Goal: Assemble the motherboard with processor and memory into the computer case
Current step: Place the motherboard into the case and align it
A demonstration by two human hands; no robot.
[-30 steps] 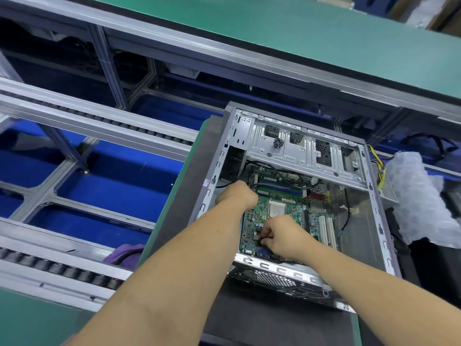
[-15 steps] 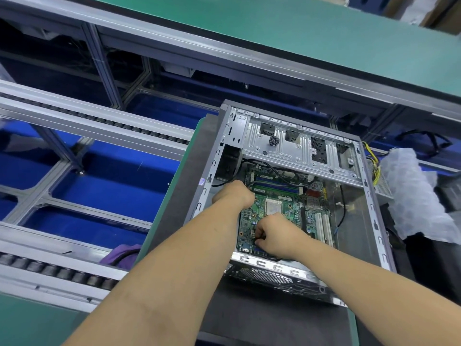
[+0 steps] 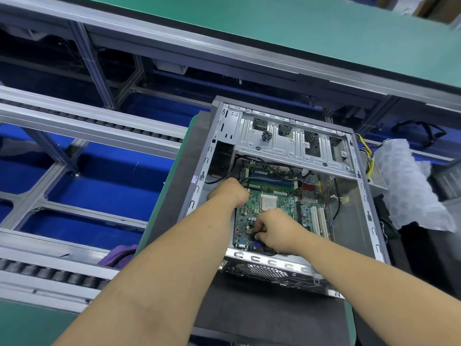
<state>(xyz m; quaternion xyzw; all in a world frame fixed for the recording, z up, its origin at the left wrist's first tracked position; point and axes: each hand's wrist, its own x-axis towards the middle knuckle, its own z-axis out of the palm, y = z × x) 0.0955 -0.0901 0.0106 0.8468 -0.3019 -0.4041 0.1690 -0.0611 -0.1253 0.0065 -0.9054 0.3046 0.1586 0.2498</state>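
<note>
An open grey computer case (image 3: 294,146) lies on its side on a dark mat (image 3: 262,313). Inside it sits the green motherboard (image 3: 243,216), with a silver processor (image 3: 269,203) in the middle and blue memory sticks (image 3: 272,179) at the far end. My left hand (image 3: 228,192) is at the board's far-left edge, fingers curled down over it. My right hand (image 3: 274,229) is over the board's near edge, its fingers and thumb pinching a black cable (image 3: 265,252) that loops under the wrist. Both hands hide what lies beneath them.
A bubble-wrap bundle (image 3: 409,191) and a power supply with yellow wires (image 3: 366,156) lie right of the case. Roller conveyor rails (image 3: 87,126) over blue flooring run on the left, with a purple cloth (image 3: 119,255) near them. A green bench top (image 3: 299,28) spans the back.
Both hands stay at nearly the same spots on the board; only the camera view has shifted slightly.
</note>
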